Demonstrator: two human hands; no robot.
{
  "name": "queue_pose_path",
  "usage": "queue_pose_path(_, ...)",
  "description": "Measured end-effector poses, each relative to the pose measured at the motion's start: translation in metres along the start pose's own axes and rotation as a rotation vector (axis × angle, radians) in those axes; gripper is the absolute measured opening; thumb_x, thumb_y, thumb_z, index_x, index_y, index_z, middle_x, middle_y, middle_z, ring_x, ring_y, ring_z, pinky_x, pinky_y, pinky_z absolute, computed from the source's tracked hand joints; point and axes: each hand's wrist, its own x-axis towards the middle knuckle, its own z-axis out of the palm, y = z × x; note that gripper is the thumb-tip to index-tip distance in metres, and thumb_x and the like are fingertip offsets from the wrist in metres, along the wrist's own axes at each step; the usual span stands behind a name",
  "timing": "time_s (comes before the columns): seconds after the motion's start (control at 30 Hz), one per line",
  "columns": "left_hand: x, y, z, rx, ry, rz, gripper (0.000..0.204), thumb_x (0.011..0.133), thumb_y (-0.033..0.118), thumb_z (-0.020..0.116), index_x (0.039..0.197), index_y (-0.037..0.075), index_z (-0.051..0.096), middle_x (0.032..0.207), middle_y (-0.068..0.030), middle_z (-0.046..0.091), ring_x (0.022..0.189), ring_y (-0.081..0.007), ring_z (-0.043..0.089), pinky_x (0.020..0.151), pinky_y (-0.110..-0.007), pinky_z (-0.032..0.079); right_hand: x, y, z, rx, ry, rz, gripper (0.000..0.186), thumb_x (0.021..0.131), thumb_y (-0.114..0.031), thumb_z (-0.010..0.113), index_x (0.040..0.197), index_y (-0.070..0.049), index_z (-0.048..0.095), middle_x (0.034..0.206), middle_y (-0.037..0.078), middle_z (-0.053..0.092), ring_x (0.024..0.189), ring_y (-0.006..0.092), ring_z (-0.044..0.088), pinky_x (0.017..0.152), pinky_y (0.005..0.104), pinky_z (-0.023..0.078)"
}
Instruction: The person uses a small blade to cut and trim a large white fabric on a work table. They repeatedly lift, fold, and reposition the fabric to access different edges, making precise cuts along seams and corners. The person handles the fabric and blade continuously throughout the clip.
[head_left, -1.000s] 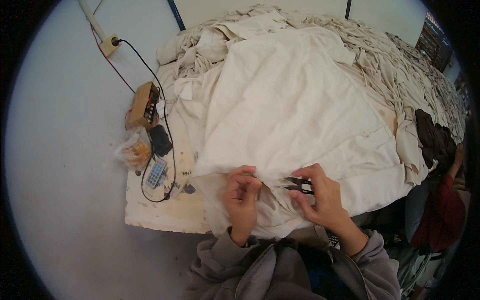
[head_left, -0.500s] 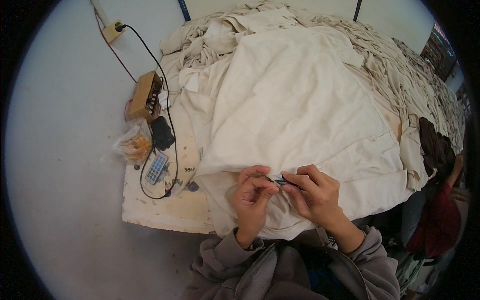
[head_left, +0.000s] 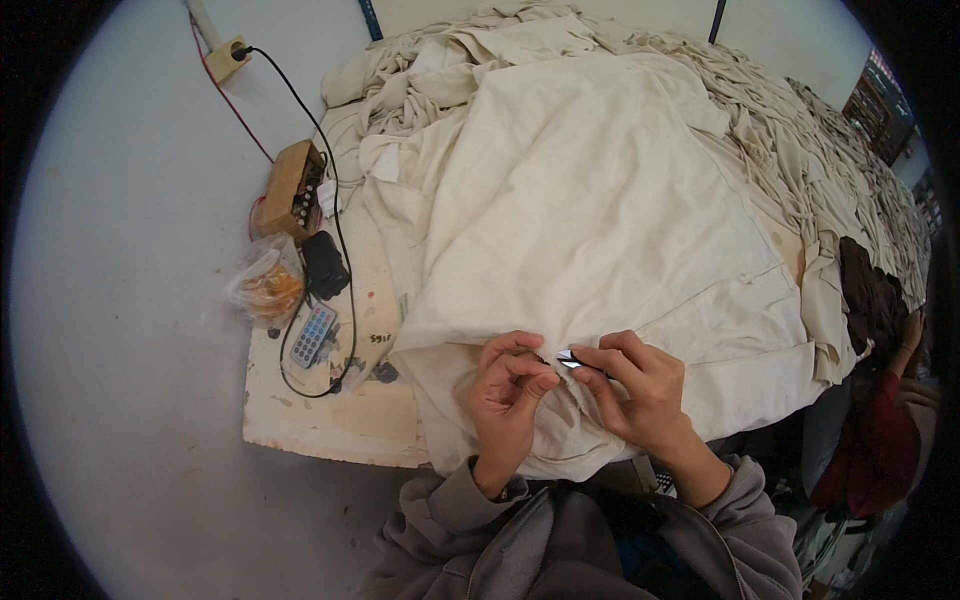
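A cream cloth garment (head_left: 580, 210) is spread over the table, with its near edge bunched up in front of me. My left hand (head_left: 503, 395) pinches part of that edge, fingertips and thumb together; a small dark bit shows at the fingertips. Between the thumb and fingers of my right hand (head_left: 643, 388) is a pair of thread snips (head_left: 568, 359), with shiny blades pointing left at the pinched cloth. A narrow gap separates the blades from my left fingertips.
On the table's left (head_left: 330, 440) are a remote control (head_left: 314, 334), a black adapter (head_left: 324, 265), a plastic bag (head_left: 268, 285), a brown box device (head_left: 292, 185) and a looping black cord (head_left: 341, 220). Heaped cloth (head_left: 800, 160) lies behind. Another person's red sleeve (head_left: 880, 440) is at right.
The snips and my right hand have shifted slightly right, away from my left fingertips, and the blades show more plainly. My left hand stays nearly in place.
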Motion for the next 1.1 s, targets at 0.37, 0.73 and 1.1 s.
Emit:
queue_pose_path(0.37, -0.001, -0.001, 0.000, 0.033, -0.011, -0.003, 0.007, 0.078, -0.005, 0.067, 0.083, -0.001, 0.064, 0.116, -0.0093, 0.049, 0.083, -0.0087, 0.054, 0.077, -0.022, 0.044, 0.000, 0.000, 0.006, 0.005, 0.022, -0.021, 0.019, 0.071, -0.013, 0.071, 0.090, -0.011, 0.068, 0.071, 0.003, 0.055, 0.052, 0.0176, 0.053, 0.046, 0.0288, 0.041)
queue_pose_path(0.73, -0.017, 0.027, -0.013, 0.222, 0.111, 0.127, 0.008, 0.083, -0.003, 0.060, 0.085, 0.000, 0.054, 0.078, -0.0064, 0.055, 0.069, -0.0120, 0.051, 0.063, -0.023, 0.041, -0.025, 0.030, -0.013, 0.352, 0.105, 0.492, 0.023, 0.088, -0.020, 0.061, 0.101, 0.000, 0.059, 0.079, 0.003, 0.057, 0.061, 0.0076, 0.045, 0.055, 0.0195, 0.036)
queue_pose_path(1.1, -0.034, 0.071, -0.035, 0.787, 0.506, 0.467, 0.027, 0.087, 0.004, 0.053, 0.112, -0.001, 0.045, 0.098, -0.0110, 0.062, 0.106, -0.0196, 0.047, 0.078, -0.027, 0.044, -0.049, 0.050, -0.014, 0.774, 0.265, 0.754, 0.027, 0.091, -0.026, 0.057, 0.108, -0.004, 0.058, 0.083, -0.004, 0.052, 0.058, 0.0000, 0.037, 0.049, 0.0156, 0.027)
